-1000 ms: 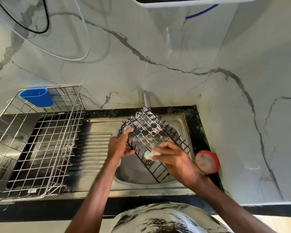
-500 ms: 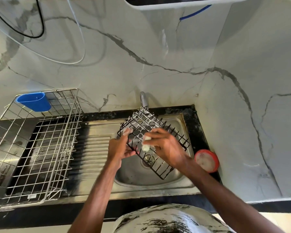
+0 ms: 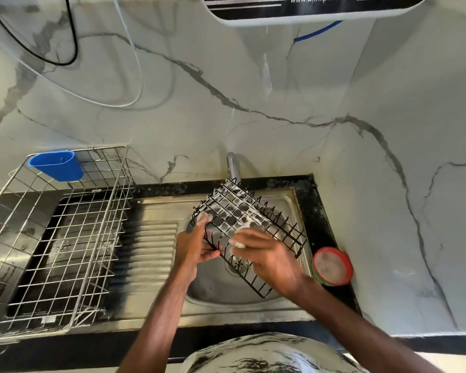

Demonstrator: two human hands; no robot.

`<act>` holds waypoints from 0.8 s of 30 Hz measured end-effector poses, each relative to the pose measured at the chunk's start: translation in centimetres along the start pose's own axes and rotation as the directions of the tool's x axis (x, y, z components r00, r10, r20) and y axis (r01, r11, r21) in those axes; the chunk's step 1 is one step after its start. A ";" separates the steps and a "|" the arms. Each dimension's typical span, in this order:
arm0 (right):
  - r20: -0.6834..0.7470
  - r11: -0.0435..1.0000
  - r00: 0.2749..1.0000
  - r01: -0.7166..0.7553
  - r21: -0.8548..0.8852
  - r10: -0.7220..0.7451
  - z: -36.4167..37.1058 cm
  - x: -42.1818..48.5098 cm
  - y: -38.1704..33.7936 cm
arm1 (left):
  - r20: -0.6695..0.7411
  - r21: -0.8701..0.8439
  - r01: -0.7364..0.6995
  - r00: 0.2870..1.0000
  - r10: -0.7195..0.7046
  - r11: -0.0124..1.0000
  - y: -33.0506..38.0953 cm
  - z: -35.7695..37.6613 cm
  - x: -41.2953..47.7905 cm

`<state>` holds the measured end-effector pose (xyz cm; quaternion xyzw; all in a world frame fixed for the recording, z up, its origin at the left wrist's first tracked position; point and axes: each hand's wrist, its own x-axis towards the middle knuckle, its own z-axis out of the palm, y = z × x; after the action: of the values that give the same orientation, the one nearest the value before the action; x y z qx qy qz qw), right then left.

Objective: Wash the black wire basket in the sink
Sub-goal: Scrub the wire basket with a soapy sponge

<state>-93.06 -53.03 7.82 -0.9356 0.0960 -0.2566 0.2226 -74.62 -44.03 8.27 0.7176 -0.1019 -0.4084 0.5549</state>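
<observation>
Fingers (image 3: 203, 219) of your left hand (image 3: 193, 249) hook, foamy, over the left corner of the black wire basket (image 3: 236, 211), with the thumb clamped against its lower edge, so that hand grips the frame. Your right hand (image 3: 271, 261) curls its fingers round a small white soapy scrub pad (image 3: 238, 244) and presses it onto the grid. The basket hangs tilted over the round bowl of the stainless steel sink (image 3: 221, 290), one corner up by the grey metal tap (image 3: 233, 166), the opposite corner low near your right wrist, suds across its upper wires. Below it you can see the drain strainer (image 3: 238, 262), partly hidden by wires and your right hand.

Round about: a red-rimmed round tub of whitish soap (image 3: 332, 266) sits on the black counter just beside the sink's right edge, close to the basket's right corner. To the left, past the ribbed drainboard (image 3: 151, 246), stands a silver wire dish rack (image 3: 65, 238) with a blue plastic cup (image 3: 57, 165) hung on its back rim. Overhead, a white and black water purifier (image 3: 307, 9) is cut off by the top edge; a black cable (image 3: 73, 44) and a white one (image 3: 135, 63) loop across the marble wall.
</observation>
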 end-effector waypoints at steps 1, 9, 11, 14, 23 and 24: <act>0.012 1.000 1.000 0.019 -0.012 -0.018 -0.2 -0.4 0.5 | 0.005 0.007 0.001 1.000 -0.001 1.000 0.0 0.0 0.1; -0.279 0.957 0.931 -0.270 -0.101 0.234 -3.5 -0.8 5.1 | 0.012 0.060 -0.011 1.000 0.010 0.998 -0.1 0.3 0.1; -0.236 0.979 0.959 -0.180 -0.096 0.154 -1.5 -0.8 3.7 | 0.024 0.065 0.011 1.000 -0.013 0.998 0.0 0.7 -0.1; -0.128 0.996 0.992 -0.030 -0.087 0.019 0.0 0.0 2.0 | 0.054 0.089 0.022 0.998 -0.027 0.996 0.0 1.1 -0.5; -0.273 0.954 0.928 -0.286 -0.089 0.253 -3.7 7.7 7.2 | 0.086 0.137 -0.006 0.996 -0.006 0.991 -0.1 2.4 -1.8; -0.263 0.955 0.931 -0.285 -0.083 0.255 -3.8 7.8 7.4 | 0.079 0.126 -0.001 0.997 -0.009 0.992 -0.1 2.4 -1.7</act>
<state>-88.93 -63.22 10.68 -0.8854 0.2664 -0.3327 0.1856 -77.45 -44.67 8.91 0.7345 -0.1477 -0.4306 0.5032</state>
